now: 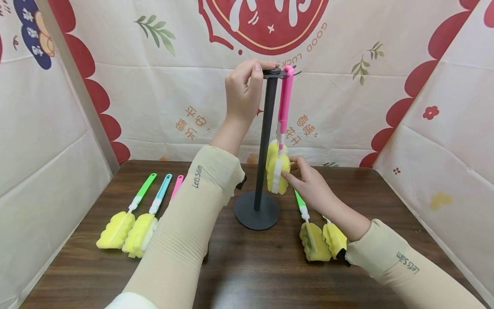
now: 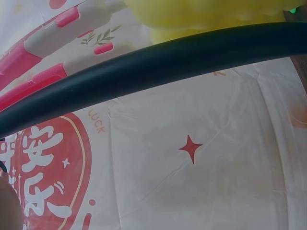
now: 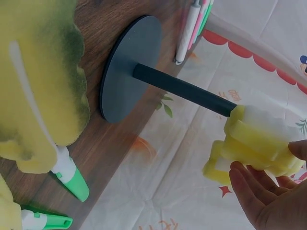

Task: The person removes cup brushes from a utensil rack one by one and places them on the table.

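Observation:
A black stand (image 1: pixel 266 141) with a round base rises from the table, with hooks at its top. My left hand (image 1: pixel 244 88) grips the stand's top, fingers over the cap. Sponge brushes with pink handles hang from the hooks; the nearest pink-handled brush (image 1: pixel 286 98) hangs head down, right of the pole. Two pink handles show in the left wrist view, behind the pole (image 2: pixel 158 72). My right hand (image 1: pixel 310 186) pinches a yellow and white sponge head (image 3: pixel 264 143) between thumb and fingers, low beside the pole.
At the left lie a green-handled brush (image 1: pixel 117 229), a blue-handled brush (image 1: pixel 140 234) and a pink handle (image 1: pixel 177 184), partly behind my left sleeve. A dark-stained sponge brush (image 1: pixel 314 242) and another yellow sponge (image 1: pixel 334 237) lie at the right. Printed cloth surrounds the wooden table (image 1: pixel 247 266).

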Demonstrator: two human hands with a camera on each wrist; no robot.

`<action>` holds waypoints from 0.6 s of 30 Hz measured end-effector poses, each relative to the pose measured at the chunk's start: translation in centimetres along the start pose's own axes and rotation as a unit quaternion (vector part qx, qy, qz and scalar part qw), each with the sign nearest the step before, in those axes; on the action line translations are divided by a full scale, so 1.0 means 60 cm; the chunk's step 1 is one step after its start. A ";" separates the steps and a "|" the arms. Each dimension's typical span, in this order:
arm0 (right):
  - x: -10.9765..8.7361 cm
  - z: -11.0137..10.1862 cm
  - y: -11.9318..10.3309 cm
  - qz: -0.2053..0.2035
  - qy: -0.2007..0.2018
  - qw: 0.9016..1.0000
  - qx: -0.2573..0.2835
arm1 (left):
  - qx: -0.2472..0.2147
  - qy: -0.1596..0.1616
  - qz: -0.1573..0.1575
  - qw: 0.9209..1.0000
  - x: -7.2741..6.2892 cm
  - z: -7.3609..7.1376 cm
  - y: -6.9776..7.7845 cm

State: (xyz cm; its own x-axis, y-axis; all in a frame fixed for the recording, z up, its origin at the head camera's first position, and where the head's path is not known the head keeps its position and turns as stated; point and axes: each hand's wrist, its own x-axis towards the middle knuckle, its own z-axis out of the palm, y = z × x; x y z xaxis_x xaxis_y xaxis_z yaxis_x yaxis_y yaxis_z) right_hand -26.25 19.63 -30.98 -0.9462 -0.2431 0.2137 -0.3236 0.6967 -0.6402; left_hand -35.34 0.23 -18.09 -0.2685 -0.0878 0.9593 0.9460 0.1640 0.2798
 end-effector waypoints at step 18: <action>-0.007 -0.004 -0.013 0.013 -0.007 1.000 0.026 | -0.002 0.003 0.008 1.000 -0.002 -0.003 0.005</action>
State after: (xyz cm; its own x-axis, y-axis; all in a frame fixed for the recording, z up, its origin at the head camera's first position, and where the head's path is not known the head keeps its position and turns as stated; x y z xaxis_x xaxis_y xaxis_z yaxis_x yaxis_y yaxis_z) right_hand -25.63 19.35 -30.43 -0.9538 -0.2350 0.1873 -0.2984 0.6662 -0.6835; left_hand -34.99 0.14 -18.14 -0.2523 -0.0905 0.9634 0.9508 0.1620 0.2643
